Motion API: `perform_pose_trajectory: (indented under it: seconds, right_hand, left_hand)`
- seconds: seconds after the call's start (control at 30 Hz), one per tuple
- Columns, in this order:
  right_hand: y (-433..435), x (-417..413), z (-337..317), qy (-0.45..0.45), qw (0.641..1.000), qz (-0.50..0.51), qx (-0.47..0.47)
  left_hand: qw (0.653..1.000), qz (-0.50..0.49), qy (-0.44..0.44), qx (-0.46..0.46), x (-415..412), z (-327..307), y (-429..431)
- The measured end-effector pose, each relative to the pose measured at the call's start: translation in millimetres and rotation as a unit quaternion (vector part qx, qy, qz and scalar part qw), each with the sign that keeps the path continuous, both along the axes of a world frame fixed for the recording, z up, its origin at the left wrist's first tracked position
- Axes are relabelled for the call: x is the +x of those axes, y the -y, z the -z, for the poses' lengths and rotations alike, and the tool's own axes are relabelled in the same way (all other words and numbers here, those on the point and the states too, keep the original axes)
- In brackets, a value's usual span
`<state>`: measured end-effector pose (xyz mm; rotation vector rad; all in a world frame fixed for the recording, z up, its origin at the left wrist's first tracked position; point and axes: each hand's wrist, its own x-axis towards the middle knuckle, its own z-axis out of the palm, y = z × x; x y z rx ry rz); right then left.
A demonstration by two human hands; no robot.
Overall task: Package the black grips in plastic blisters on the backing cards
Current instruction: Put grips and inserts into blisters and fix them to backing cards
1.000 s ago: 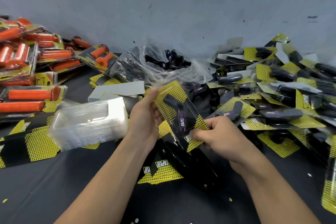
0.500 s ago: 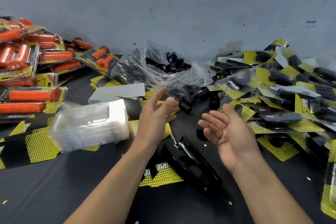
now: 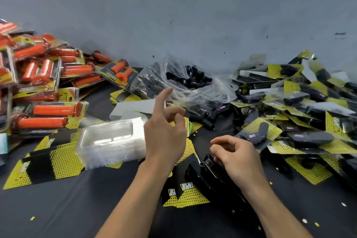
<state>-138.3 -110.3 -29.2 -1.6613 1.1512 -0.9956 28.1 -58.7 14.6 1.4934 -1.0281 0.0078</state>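
**Both hands empty, next pack due**

Black grips [image 3: 190, 81] sit in the bag [image 3: 212, 92] beyond the stapler [image 3: 212, 177], within easy reach. The left hand [image 3: 164, 137] is half-open with its forefinger out. The right hand [image 3: 237, 156] is loosely curled over the stapler (holding nothing, I think).

Blister stack [image 3: 112, 141] left of stapler [image 3: 210, 174], packed grips [image 3: 301, 121] right.

A stack of clear glossy plastic blisters [image 3: 113, 141] is seen; matt yellow-and-black printed card [image 3: 44, 166] – crinkled transparent bag film [image 3: 195, 91] – glossy black stapler [image 3: 214, 177].
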Motion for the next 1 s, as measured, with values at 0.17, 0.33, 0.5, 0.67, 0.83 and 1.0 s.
perform_pose_trajectory:
  seconds: [0.17, 0.33, 0.5, 0.67, 0.83, 1.0]
  right_hand:
    - [0.1, 0.1, 6.2, -0.085, 0.994, -0.059, -0.022]
    - [3.1, 0.0, 9.8, -0.091, 0.993, -0.073, -0.009]
    - [1.3, 0.6, 9.7, -0.082, 0.994, -0.068, -0.011]
    - [0.5, -1.0, 9.2, -0.08, 0.994, -0.067, -0.015]
    - [0.1, -1.7, 11.6, -0.072, 0.995, -0.061, -0.012]
    - [1.4, -2.7, 12.9, -0.071, 0.995, -0.064, -0.013]
  left_hand:
    - [0.998, -0.032, 0.048, -0.017, 41.6, -39.7, -25.8]
    - [0.929, 0.184, -0.283, -0.152, 89.5, -72.1, -59.5]
    - [0.943, 0.129, -0.303, -0.051, 114.4, -60.4, -71.8]
    - [0.938, -0.076, 0.12, 0.317, 143.1, -42.2, -70.9]
    - [0.918, -0.062, 0.175, 0.35, 143.4, -49.5, -64.5]
    - [0.919, -0.044, 0.182, 0.348, 147.4, -53.8, -65.4]
